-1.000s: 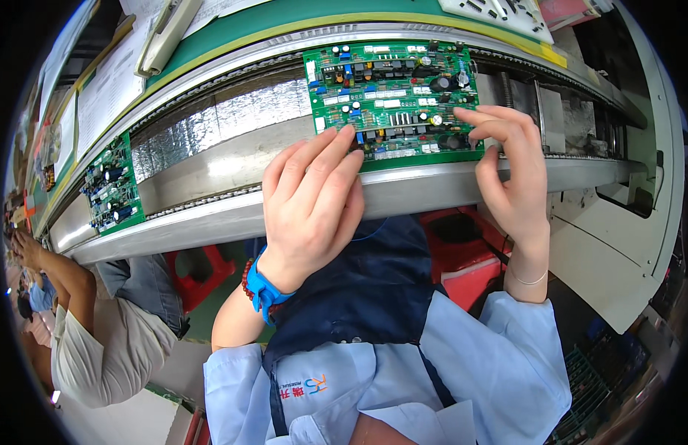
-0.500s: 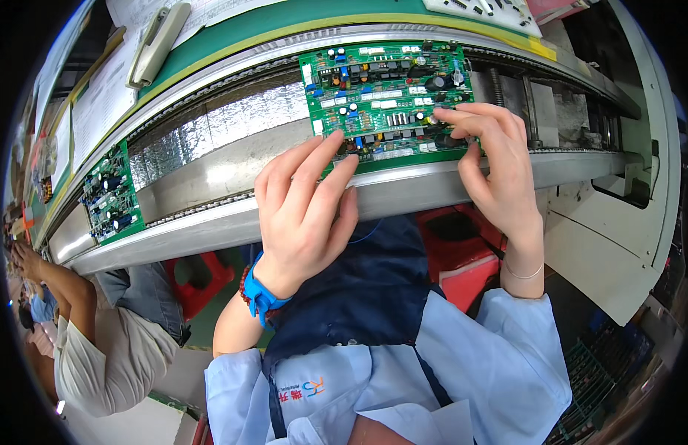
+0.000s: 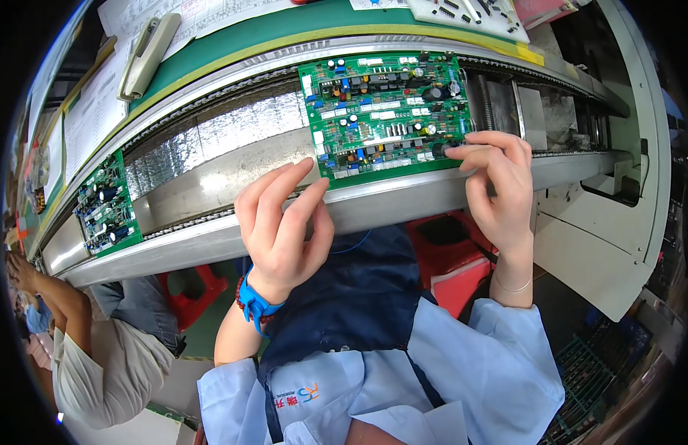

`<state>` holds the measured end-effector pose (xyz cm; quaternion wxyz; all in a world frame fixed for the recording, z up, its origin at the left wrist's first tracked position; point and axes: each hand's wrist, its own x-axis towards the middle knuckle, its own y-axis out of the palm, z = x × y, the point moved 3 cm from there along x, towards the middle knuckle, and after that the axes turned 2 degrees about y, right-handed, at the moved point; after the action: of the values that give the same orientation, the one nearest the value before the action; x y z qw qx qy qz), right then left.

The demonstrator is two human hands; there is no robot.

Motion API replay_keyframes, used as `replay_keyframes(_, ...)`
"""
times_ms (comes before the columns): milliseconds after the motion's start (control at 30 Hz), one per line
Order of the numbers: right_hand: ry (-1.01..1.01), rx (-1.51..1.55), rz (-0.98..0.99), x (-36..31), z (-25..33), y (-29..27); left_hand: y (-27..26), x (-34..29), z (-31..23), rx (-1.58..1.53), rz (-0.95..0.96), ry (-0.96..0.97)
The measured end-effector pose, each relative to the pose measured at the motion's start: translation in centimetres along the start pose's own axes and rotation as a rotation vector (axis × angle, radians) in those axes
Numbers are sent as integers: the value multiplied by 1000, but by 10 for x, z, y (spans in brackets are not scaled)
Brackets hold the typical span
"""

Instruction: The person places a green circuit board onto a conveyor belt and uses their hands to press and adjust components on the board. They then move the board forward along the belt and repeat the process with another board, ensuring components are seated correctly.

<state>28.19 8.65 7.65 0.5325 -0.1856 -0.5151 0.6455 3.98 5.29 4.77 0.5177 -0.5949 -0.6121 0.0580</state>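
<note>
A green circuit board (image 3: 392, 104), populated with white connectors, black capacitors and small coloured parts, lies across the two rails of the conveyor in front of me. Beside its near left corner is my left hand (image 3: 281, 226), open with fingers apart and nothing in them. A blue strap and red beads circle that wrist. At the board's near right edge, my right hand (image 3: 500, 182) has its fingers bent and spread, the tips close to a black capacitor (image 3: 439, 150). I see nothing held in it; whether the fingertips touch the board I cannot tell.
Another populated board (image 3: 106, 200) sits further left on the conveyor rail (image 3: 374, 200). Behind lie papers (image 3: 84, 111), a beige stapler-like tool (image 3: 151, 55) and a white tray of small black parts (image 3: 470, 16). A co-worker's arm (image 3: 66, 304) is at far left; a pale machine housing (image 3: 596, 245) stands right.
My left hand has drawn back left off the board's near edge. My right hand has moved slightly down, off the components. The circuit board stays between the rails.
</note>
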Motion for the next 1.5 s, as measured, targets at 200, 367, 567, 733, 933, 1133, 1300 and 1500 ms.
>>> replay_keyframes(200, 50, -38, -44, 6, -4, 3, -1, -1, -2, 6, -27, -3)
replay_keyframes(367, 65, -108, 5, 6, -6, 2, -2, -1, -3, -6, -45, 7)
replay_keyframes(567, 58, -98, -12, 8, -7, -1, -2, 0, -3, -11, -51, 10)
replay_keyframes(733, 75, -80, -75, -1, -6, -9, -2, 0, -3, 1, -72, 31)
replay_keyframes(933, 63, -121, -71, -3, -3, -10, -3, 0, -5, -30, -54, 12)
replay_keyframes(1133, -27, 85, -204, -2, 17, -2, -8, -3, -5, -34, -74, 10)
replay_keyframes(1300, -239, 304, -31, 12, 76, 45, -22, -20, 2, -24, -176, -1)
replay_keyframes(1500, -303, 379, 32, 37, 119, 95, -21, -35, 8, 7, -328, -42)
